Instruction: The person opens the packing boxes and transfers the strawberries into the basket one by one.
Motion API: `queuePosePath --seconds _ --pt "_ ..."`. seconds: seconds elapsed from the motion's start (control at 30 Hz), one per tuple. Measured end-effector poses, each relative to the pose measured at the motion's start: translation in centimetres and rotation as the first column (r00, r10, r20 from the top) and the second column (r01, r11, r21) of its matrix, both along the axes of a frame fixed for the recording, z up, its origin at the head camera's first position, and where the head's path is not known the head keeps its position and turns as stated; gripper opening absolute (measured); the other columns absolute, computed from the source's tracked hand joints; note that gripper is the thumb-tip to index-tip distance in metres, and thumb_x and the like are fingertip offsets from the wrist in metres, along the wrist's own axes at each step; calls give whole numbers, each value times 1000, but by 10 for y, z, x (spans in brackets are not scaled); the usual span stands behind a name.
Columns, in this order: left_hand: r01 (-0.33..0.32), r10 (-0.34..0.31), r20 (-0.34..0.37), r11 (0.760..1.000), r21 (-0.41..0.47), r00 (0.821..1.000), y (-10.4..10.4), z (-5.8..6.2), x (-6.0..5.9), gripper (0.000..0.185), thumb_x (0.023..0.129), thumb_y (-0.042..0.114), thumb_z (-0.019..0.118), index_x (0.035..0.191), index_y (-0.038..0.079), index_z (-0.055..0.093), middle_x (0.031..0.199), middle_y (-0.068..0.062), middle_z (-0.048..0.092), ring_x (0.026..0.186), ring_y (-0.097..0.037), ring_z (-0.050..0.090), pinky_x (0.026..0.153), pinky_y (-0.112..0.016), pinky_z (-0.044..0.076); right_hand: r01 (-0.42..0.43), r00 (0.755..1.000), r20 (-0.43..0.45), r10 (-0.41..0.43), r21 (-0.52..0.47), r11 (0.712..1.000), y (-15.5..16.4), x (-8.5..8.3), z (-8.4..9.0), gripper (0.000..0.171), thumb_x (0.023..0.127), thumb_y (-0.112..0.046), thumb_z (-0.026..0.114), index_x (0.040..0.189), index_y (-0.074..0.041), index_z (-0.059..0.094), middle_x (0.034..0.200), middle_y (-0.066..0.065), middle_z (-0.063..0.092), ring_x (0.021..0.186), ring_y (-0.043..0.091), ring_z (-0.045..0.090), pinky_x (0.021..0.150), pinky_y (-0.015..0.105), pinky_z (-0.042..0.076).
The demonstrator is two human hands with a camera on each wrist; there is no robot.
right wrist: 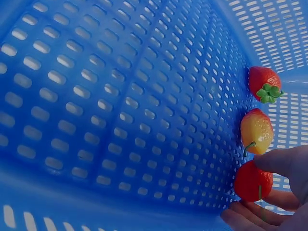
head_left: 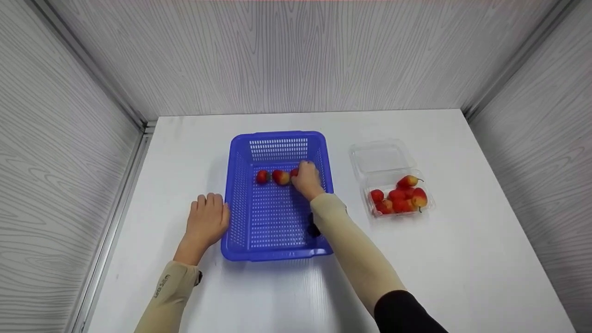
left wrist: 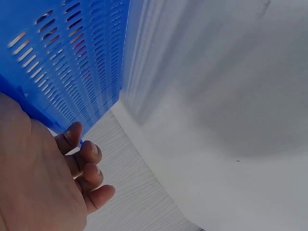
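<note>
Right hand [head_left: 306, 179] is inside the blue perforated basket [head_left: 277, 252], fingers curled round a red fruit [right wrist: 252, 181], third in a row beside a yellow-red fruit [right wrist: 256, 130] and a strawberry-like one [right wrist: 263, 83]. Left hand [head_left: 207, 220] lies flat on the white table [head_left: 462, 259], fingers relaxed, holding nothing, touching the basket's side. Open clamshell [head_left: 398, 198] holds more fruit. Risk: releasing carelessly could let the fruit roll and knock the row.

A small red fruit [right wrist: 251, 181] with a thin stem, pinched in the right hand [head_left: 306, 180], sits on the floor of the blue perforated basket [head_left: 240, 208], third in a row beside two like fruits [head_left: 272, 176].
</note>
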State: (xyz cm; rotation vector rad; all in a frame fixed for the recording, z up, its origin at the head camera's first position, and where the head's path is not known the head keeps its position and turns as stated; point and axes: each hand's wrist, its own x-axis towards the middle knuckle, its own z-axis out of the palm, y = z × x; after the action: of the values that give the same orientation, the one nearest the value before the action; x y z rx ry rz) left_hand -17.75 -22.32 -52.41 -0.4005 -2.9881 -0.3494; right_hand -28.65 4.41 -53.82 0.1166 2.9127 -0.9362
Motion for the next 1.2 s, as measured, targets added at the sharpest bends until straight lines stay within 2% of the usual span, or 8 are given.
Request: queuePosePath --seconds 0.17,0.57,0.8,0.9,1.07,1.2 --pt "-4 4 4 1000 -1 1000 1 -1 -1 28 102 20 39 95 -6 49 87 -19 46 85 -39 44 76 -50 34 -14 999 -29 15 14 1000 0 0 -1 27 89 -9 69 110 7 61 112 23 60 104 36 60 94 45 47" --pt "2 -2 -8 1000 11 1000 0 -3 -1 28 101 20 39 95 -5 49 86 -20 46 84 -40 44 75 -50 34 9 1000 -10 -9 7 1000 0 1 -2 20 92 -4 64 109 5 60 109 21 60 101 34 61 91 44 49" --pt "12 -13 -48 1000 -8 999 0 -2 -1 28 101 19 39 95 -6 50 86 -21 48 82 -39 46 74 -50 36 -2 998 -62 8 93 996 0 1 -1 26 84 -7 72 105 6 63 108 22 62 101 38 64 88 46 51" --pt "15 -15 -51 1000 -9 999 1 -1 -1 27 101 19 39 96 -5 50 86 -20 48 82 -39 46 73 -50 36 -11 998 -66 19 116 993 1 0 3 31 84 -8 73 109 7 62 109 23 61 102 38 64 89 47 51" --pt "12 -12 -5 1000 -2 1000 2 0 -2 28 102 19 37 99 -5 50 88 -20 47 84 -39 44 75 -50 35 -20 998 -54 27 134 991 2 -1 15 40 85 -11 72 117 7 59 113 23 59 106 39 61 91 49 50" --pt "8 -8 16 1000 0 1000 1 1 -1 28 103 19 37 100 -5 49 88 -19 46 84 -39 43 75 -50 34 -44 997 -53 51 134 990 5 0 29 39 86 -11 70 118 7 59 114 24 60 107 39 61 91 50 49"
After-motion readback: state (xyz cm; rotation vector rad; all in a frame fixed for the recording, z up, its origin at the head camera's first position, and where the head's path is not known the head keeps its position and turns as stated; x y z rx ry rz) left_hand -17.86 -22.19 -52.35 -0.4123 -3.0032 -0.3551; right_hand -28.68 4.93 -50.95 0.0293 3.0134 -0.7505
